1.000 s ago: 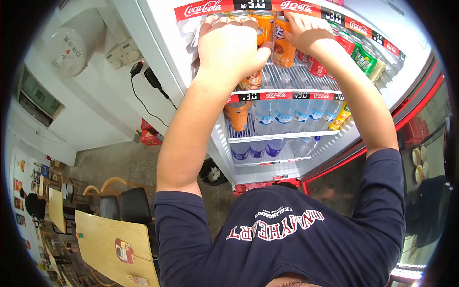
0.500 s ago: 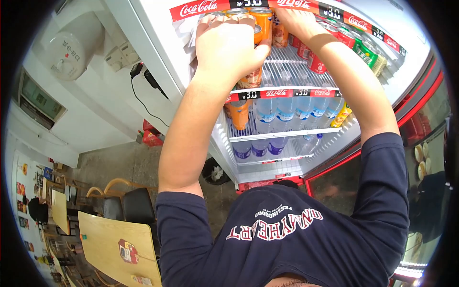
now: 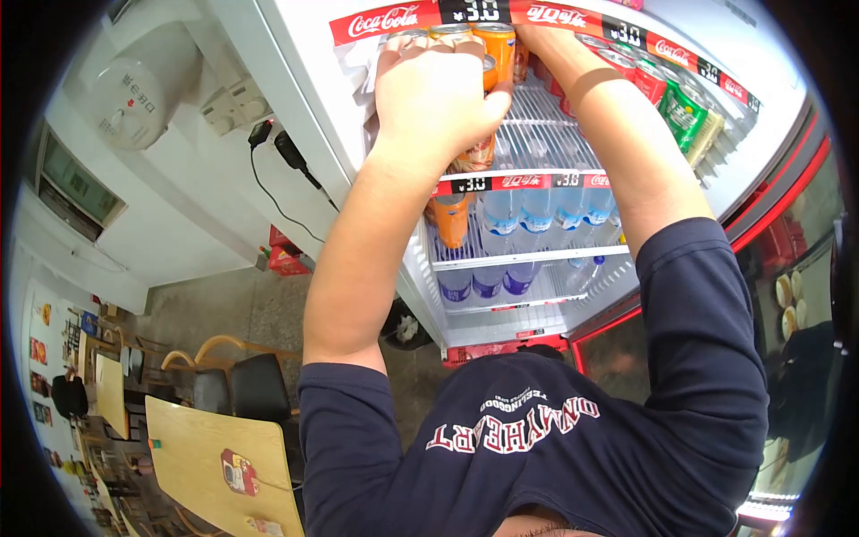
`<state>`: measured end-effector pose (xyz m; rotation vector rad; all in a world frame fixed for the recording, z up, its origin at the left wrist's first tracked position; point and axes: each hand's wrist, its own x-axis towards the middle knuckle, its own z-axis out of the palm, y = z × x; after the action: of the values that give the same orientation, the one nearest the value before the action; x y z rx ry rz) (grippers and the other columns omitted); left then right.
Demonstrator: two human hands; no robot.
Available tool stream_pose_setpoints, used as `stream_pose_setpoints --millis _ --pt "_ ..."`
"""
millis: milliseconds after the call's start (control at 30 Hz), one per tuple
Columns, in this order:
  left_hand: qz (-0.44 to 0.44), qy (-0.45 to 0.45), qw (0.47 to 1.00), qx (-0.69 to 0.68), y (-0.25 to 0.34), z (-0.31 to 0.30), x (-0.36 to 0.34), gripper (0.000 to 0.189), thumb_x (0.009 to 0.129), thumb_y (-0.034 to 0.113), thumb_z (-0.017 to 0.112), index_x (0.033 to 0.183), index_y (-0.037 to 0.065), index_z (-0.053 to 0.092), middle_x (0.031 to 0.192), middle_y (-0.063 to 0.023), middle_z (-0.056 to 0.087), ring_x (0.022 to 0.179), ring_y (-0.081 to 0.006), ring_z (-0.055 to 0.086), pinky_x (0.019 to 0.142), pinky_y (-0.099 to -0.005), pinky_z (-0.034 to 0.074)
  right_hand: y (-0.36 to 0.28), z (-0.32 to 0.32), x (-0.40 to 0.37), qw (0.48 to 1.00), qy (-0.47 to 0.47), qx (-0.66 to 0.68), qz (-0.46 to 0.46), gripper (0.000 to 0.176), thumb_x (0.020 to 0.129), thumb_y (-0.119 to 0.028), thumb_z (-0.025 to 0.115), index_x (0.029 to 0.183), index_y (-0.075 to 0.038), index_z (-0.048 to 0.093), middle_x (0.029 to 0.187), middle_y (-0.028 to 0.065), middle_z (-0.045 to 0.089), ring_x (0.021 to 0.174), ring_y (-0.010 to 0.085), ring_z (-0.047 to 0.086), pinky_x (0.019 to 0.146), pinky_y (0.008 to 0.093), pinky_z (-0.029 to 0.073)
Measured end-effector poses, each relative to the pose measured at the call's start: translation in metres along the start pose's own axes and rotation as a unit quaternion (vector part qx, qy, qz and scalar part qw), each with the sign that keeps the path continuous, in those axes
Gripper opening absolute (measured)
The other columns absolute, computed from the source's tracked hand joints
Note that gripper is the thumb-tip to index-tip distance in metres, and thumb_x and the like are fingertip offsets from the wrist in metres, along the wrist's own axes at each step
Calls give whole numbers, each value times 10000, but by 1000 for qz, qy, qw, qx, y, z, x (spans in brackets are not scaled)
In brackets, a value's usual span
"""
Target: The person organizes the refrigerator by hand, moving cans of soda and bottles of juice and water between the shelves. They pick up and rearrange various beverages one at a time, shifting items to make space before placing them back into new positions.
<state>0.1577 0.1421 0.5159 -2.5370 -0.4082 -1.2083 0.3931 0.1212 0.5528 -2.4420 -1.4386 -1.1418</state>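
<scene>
My left hand (image 3: pixel 434 98) is inside the fridge on the upper shelf, back of the hand towards me. Its fingers curl over orange soda cans and the thumb lies along their right side; the palm's contact is hidden. Another orange can (image 3: pixel 495 45) stands just beyond the thumb. My right hand reaches deep behind the red price strip (image 3: pixel 564 18); only its wrist (image 3: pixel 541 40) and forearm show, the fingers hidden. Right of that forearm stand red cola cans (image 3: pixel 648 82) and a green can (image 3: pixel 683 116).
A lower shelf holds water bottles (image 3: pixel 535 215) and an orange bottle (image 3: pixel 450 219); purple-labelled bottles (image 3: pixel 486 282) stand below. The fridge's red-edged door (image 3: pixel 617 345) is open at right. Left are a wooden table (image 3: pixel 192 447), chairs (image 3: pixel 259 385) and a bin (image 3: pixel 403 327).
My right hand has gone further in behind the price strip and out of view, its forearm shifting left. My left hand has stayed over the orange cans. The view has shifted slightly.
</scene>
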Motion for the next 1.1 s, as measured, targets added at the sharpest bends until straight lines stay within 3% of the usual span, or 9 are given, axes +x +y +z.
stream_pose_setpoints --millis 400,500,633,733,833,900,967,1033,1100 --pt "1 11 1000 18 0 2 0 545 821 507 701 1220 136 710 1038 -130 754 1051 -296 692 1023 -459 449 3 5 2 1000 -5 13 1 461 952 -203 570 1386 -50 543 1397 196 584 1321 325 549 1121 431 409" --pt "-5 4 1000 -8 0 0 0 422 807 482 663 1013 126 757 833 -103 752 856 -264 726 989 -440 440 8 3 -6 1000 -8 13 3 466 951 -202 574 1389 -49 539 1400 196 582 1322 324 548 1122 426 408" --pt "-2 26 1000 -11 0 2 1 423 814 486 660 1019 132 768 855 -108 756 862 -259 727 984 -437 440 17 -1 -28 1000 -24 8 4 472 949 -200 579 1394 -49 533 1403 196 580 1323 323 547 1124 420 406" --pt "32 96 995 5 -3 10 0 441 808 492 668 1041 132 770 859 -110 757 882 -260 726 995 -439 435 18 -4 -43 999 -51 8 1 477 948 -199 583 1398 -48 528 1406 196 578 1324 323 547 1126 415 405" --pt "30 71 997 -7 -3 10 -2 470 806 508 681 1070 128 760 935 -120 762 964 -275 716 1028 -451 425 2 -21 -62 992 -122 15 -17 482 947 -198 587 1401 -48 524 1409 196 576 1325 322 546 1127 411 404" --pt "31 74 997 4 -4 8 0 493 815 516 687 1116 130 742 981 -118 762 1000 -289 708 1013 -454 443 -20 -86 -92 974 -108 167 -111 436 959 -154 544 1380 -43 518 1413 210 561 1328 317 535 1141 410 378" --pt "39 54 997 23 -1 1 0 532 832 526 694 1195 137 711 1034 -111 759 1038 -310 695 968 -453 485 -20 -48 -95 953 53 240 -178 441 919 -145 628 1352 -104 555 1350 186 611 1250 319 601 1043 431 484" --pt "36 44 998 17 -1 1 0 532 830 533 696 1189 140 715 1009 -105 761 1031 -302 697 960 -451 487 -2 3 -80 954 71 234 -172 704 833 -151 796 1463 -156 482 1483 145 514 1367 323 504 1117 432 448" --pt "38 61 997 20 -1 1 0 514 828 539 700 1167 154 729 960 -94 763 1005 -279 701 942 -442 486 -11 -17 -86 970 23 224 -94 732 830 -197 812 1474 -175 466 1468 141 529 1369 320 503 1137 436 428"
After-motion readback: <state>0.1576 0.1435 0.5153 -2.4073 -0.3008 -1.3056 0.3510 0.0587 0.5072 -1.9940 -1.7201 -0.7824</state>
